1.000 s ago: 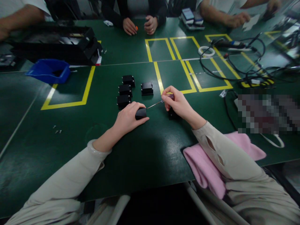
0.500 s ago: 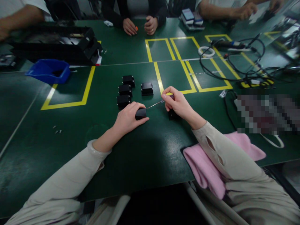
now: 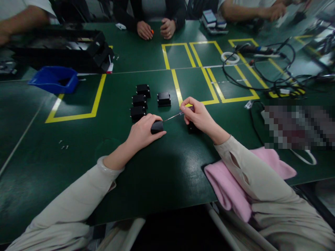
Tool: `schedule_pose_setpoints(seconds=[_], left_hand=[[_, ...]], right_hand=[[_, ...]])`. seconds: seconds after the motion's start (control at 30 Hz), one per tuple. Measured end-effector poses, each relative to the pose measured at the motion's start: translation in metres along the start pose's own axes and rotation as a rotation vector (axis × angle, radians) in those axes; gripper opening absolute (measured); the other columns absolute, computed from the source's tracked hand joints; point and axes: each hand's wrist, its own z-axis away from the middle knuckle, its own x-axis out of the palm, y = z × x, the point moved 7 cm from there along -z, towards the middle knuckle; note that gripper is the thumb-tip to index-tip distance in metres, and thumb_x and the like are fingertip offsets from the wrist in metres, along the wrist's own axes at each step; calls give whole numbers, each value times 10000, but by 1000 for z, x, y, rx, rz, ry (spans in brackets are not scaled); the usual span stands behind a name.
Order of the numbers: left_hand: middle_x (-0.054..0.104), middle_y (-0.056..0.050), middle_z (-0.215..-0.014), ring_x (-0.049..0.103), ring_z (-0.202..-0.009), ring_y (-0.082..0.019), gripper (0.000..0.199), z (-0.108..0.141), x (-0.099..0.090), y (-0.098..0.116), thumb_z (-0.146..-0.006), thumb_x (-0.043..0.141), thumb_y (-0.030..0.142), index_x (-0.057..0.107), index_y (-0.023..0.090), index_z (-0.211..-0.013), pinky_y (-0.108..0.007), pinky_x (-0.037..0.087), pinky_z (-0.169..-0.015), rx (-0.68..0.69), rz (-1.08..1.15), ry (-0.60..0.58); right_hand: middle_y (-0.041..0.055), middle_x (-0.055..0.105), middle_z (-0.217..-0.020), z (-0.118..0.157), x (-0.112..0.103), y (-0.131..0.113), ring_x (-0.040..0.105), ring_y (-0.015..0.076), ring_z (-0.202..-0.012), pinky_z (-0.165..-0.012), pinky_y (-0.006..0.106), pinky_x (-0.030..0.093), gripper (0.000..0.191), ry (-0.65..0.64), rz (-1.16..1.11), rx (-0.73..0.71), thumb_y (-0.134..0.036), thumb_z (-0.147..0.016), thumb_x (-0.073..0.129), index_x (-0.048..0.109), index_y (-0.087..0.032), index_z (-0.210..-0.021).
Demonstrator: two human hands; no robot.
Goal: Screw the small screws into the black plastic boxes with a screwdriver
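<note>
My left hand [image 3: 143, 132] grips a small black block [image 3: 157, 127] against the green table. My right hand [image 3: 194, 113] pinches the handle of a thin screwdriver [image 3: 172, 117], whose metal tip meets the block's right edge. Another black block [image 3: 193, 128] lies partly hidden under my right hand. Beyond my left hand stand three black blocks in a column, the nearest [image 3: 137, 113] close to my fingers. One more black block [image 3: 164, 99] sits to the right of that column.
A blue bin [image 3: 56, 79] and black trays [image 3: 62, 52] are at the far left. Small screws [image 3: 64, 147] lie at left. A pink cloth [image 3: 227, 184] is under my right forearm. Cables [image 3: 277, 75] tangle at right. Across the table rest a person's hands [image 3: 167, 28].
</note>
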Motion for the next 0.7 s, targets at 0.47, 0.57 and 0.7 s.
schedule_pose_setpoints(seconds=[0.47,0.57,0.7], left_hand=[[700,-105,-1197,675,-1104,-321,370,0,0,0,-948,713,481,615,217,-1189,-463,557,-925,9,-1,8],[701,-102,-1193,675,-1104,-320,376,0,0,0,-943,717,492,614,223,-1185,-462,559,-927,7,3,2],[702,-103,-1194,674,-1106,-318,367,0,-1,0,-949,711,483,612,221,-1186,-463,556,-934,17,4,11]], right_hand=[[-106,481,-520,0,0,-1,520,95,-430,-455,230,361,263,0,-18,-17,-419,-996,681,500,-234,-945],[-95,533,-549,0,0,-3,537,100,-454,-486,236,397,232,1,-23,-27,-374,-979,689,503,-236,-964],[-114,446,-485,1,1,-2,515,101,-422,-461,237,357,327,3,-10,5,-506,-997,672,508,-235,-914]])
